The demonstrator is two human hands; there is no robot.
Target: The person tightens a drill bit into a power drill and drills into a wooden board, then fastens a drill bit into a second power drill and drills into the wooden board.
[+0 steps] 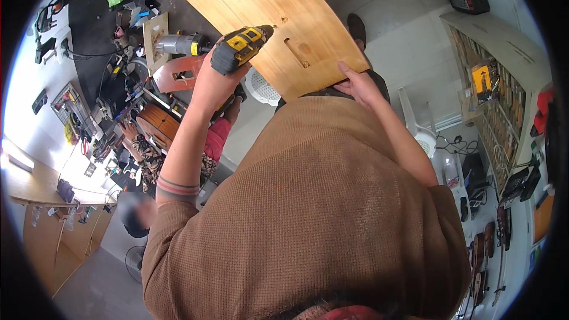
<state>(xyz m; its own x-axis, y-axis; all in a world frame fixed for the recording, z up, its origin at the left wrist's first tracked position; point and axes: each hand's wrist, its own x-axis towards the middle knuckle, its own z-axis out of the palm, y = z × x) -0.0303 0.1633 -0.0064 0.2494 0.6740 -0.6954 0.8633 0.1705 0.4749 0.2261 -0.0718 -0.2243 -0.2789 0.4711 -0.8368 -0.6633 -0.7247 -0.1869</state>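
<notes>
My left hand [220,83] is closed round a yellow and black power drill [242,46]. The drill's front end is over a light wooden board [249,0], near small holes; whether the bit touches the wood cannot be made out. A narrow slot [296,52] is cut in the board, with rough marks at one end. My right hand [358,86] grips the board's near edge, thumb on top and fingers partly hidden beneath. The board lies at my lap, tilted in view.
To the left, a dark workbench [89,9] carries tools, a grey cylindrical power tool [178,44] and a reddish plate [178,74]. Another person [145,154] works beside a guitar body [157,124]. A white stool [261,88] is below the board; a rack [489,101] stands right.
</notes>
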